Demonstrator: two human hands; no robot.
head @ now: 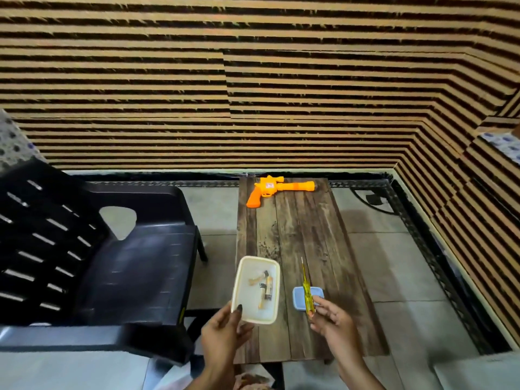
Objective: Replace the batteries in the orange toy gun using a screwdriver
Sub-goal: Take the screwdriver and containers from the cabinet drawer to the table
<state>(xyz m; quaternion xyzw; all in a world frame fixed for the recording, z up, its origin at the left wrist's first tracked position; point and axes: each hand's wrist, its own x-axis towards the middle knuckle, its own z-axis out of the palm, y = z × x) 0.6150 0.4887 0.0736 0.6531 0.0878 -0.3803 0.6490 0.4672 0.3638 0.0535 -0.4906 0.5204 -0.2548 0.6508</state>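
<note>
An orange toy gun [277,188] is pictured on a table [304,235] patterned in brown planks. A cream tub [247,302], a pale blue lid [298,300] and a yellow screwdriver [305,282] are seen at the table's near end, a black chair [126,263] to its left, a tan-and-black striped wall [253,80] behind it.

**Corner of a tiled room with a low wooden table [304,226] and a black plastic chair [135,263].**
Walls [253,80] striped in horizontal tan and dark bands meet in a corner beyond and right of the fingers [323,305]. The plank-topped table extends beneath and beyond them on a pale tiled floor [394,263] edged by a dark patterned border [427,250]. The slatted-back chair stands to their left.
</note>
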